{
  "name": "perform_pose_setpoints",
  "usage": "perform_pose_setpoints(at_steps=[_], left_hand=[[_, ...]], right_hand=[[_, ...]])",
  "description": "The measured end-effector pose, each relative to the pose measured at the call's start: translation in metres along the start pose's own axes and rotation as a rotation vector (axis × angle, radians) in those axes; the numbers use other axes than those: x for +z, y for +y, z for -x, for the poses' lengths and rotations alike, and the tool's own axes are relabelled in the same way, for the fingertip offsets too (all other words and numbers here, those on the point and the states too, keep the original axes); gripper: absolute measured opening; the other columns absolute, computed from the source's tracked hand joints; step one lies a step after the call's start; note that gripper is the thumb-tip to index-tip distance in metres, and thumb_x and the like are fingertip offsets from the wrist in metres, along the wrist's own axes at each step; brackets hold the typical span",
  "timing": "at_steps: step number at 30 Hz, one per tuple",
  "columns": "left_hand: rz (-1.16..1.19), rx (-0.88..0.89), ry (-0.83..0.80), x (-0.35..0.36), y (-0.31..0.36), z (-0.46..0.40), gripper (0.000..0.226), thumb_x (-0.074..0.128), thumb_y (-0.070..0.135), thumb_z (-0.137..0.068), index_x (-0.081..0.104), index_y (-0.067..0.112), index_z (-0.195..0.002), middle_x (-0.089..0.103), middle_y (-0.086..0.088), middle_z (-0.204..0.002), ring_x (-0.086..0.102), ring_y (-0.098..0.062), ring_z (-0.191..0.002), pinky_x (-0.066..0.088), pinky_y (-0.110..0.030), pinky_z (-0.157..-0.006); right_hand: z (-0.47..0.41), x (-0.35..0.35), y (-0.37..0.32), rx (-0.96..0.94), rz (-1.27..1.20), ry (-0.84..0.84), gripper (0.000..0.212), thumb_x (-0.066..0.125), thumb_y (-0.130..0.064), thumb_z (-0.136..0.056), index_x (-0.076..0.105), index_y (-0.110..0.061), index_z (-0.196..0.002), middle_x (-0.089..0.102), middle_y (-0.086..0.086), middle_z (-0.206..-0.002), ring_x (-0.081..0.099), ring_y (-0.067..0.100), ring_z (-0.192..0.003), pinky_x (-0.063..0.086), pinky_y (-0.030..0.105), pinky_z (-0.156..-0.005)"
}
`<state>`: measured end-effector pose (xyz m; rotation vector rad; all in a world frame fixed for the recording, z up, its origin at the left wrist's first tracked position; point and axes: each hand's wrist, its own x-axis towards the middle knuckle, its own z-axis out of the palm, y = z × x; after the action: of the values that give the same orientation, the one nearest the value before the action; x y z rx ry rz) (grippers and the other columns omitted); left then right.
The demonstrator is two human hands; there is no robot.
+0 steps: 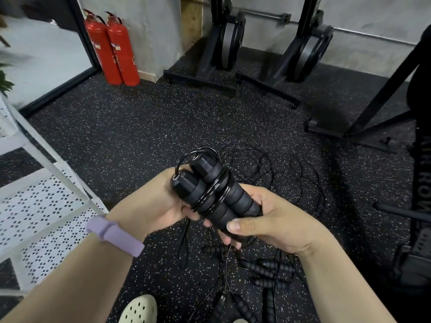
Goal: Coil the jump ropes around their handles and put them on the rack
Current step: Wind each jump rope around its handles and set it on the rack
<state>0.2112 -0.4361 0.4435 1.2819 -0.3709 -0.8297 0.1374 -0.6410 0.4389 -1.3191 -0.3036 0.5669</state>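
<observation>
Two black ribbed jump rope handles (211, 192) lie side by side in mid-air, with thin black cord wound round their middle in several turns. My left hand (155, 201) grips the upper ends from the left. My right hand (272, 223) holds the lower ends, thumb on top. The rest of the cord (268, 169) lies in loose loops on the floor beyond my hands. More black-handled jump ropes (265, 271) lie tangled on the floor below. The white perforated metal rack (44, 206) stands at the left.
Speckled black rubber floor (130, 127). Two red fire extinguishers (112, 47) stand at the back wall. Black rowing machines (224, 43) stand upright behind, another dark machine (419, 183) at the right. A pale clog (140, 310) shows at the bottom edge.
</observation>
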Motion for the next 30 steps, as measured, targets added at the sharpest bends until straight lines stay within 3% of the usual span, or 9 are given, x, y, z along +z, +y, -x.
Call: perform_pose_setpoints(at_steps=[5,9,12,16,18,20,23,26,30], left_hand=[[-0.092,-0.024,-0.002,-0.003,-0.004,-0.003,0.040,0.036,-0.007,-0.100,0.065,0.007,-0.076,0.058,-0.008,-0.060,0.055,-0.020,-0.053,0.031,-0.026,-0.046],[-0.061,-0.012,0.095,-0.002,-0.002,-0.008,0.022,0.046,0.011,-0.090,0.064,0.007,-0.078,0.051,-0.012,-0.061,0.050,-0.022,-0.051,0.028,-0.028,-0.050],[-0.062,-0.037,0.102,0.003,0.002,-0.008,0.048,0.037,0.018,-0.104,0.075,0.018,-0.074,0.052,-0.008,-0.060,0.045,-0.018,-0.051,0.019,-0.030,-0.052],[0.041,-0.066,0.077,0.004,0.002,-0.008,0.037,0.026,0.017,-0.107,0.059,0.003,-0.097,0.045,-0.001,-0.057,0.041,-0.012,-0.045,0.013,-0.026,-0.047],[0.028,-0.051,0.086,0.002,0.001,-0.007,0.037,0.025,0.014,-0.109,0.055,-0.004,-0.095,0.044,-0.003,-0.058,0.040,-0.012,-0.047,0.020,-0.024,-0.046],[-0.102,-0.032,0.134,0.005,0.001,-0.005,0.040,0.026,0.012,-0.110,0.053,-0.007,-0.089,0.045,-0.002,-0.060,0.040,-0.013,-0.051,0.031,-0.026,-0.051],[-0.379,-0.069,0.248,0.014,0.003,-0.007,0.048,0.031,0.029,-0.111,0.050,0.020,-0.068,0.043,0.004,-0.054,0.039,-0.014,-0.053,0.042,-0.032,-0.067],[-0.495,-0.090,0.282,0.011,-0.004,-0.013,0.042,0.035,0.050,-0.106,0.052,0.023,-0.079,0.041,0.013,-0.052,0.040,-0.011,-0.053,0.041,-0.039,-0.066],[-0.879,-0.086,0.393,0.004,-0.013,-0.011,0.034,0.037,0.056,-0.104,0.052,0.030,-0.089,0.052,0.010,-0.058,0.043,-0.006,-0.048,0.040,-0.032,-0.055]], right_hand=[[-0.001,0.002,0.000,-0.006,-0.053,0.015,0.046,0.065,-0.002,-0.091,0.048,0.005,-0.133,0.063,0.022,-0.115,0.063,0.026,-0.082,0.051,0.032,-0.064],[-0.004,0.007,0.003,-0.027,-0.099,0.090,0.058,0.063,0.004,-0.091,0.039,0.000,-0.143,0.060,0.028,-0.113,0.063,0.028,-0.077,0.050,0.033,-0.061],[-0.007,0.011,0.003,-0.058,-0.153,0.126,0.077,0.062,0.007,-0.090,0.032,-0.018,-0.157,0.063,0.021,-0.117,0.064,0.030,-0.076,0.051,0.034,-0.060],[-0.008,0.012,0.002,-0.106,-0.106,0.106,0.065,0.059,0.004,-0.092,0.042,-0.012,-0.152,0.063,0.021,-0.113,0.061,0.028,-0.075,0.048,0.034,-0.060],[-0.008,0.012,0.001,-0.121,-0.117,0.108,0.064,0.059,0.004,-0.091,0.044,-0.013,-0.151,0.063,0.021,-0.111,0.061,0.028,-0.076,0.047,0.034,-0.060],[-0.009,0.012,0.001,-0.158,-0.141,0.101,0.063,0.059,0.004,-0.091,0.046,-0.014,-0.149,0.061,0.024,-0.111,0.060,0.027,-0.076,0.046,0.033,-0.060],[-0.010,0.008,-0.002,-0.223,-0.209,0.131,0.056,0.060,0.000,-0.089,0.051,-0.013,-0.143,0.063,0.022,-0.110,0.060,0.023,-0.072,0.044,0.032,-0.058],[-0.008,0.001,-0.003,-0.269,-0.261,0.218,0.051,0.063,-0.004,-0.089,0.056,-0.014,-0.139,0.064,0.023,-0.113,0.057,0.023,-0.073,0.045,0.031,-0.059],[-0.004,-0.009,-0.001,-0.318,-0.329,0.427,0.051,0.068,-0.005,-0.088,0.058,-0.013,-0.137,0.066,0.024,-0.114,0.057,0.024,-0.077,0.048,0.030,-0.060]])
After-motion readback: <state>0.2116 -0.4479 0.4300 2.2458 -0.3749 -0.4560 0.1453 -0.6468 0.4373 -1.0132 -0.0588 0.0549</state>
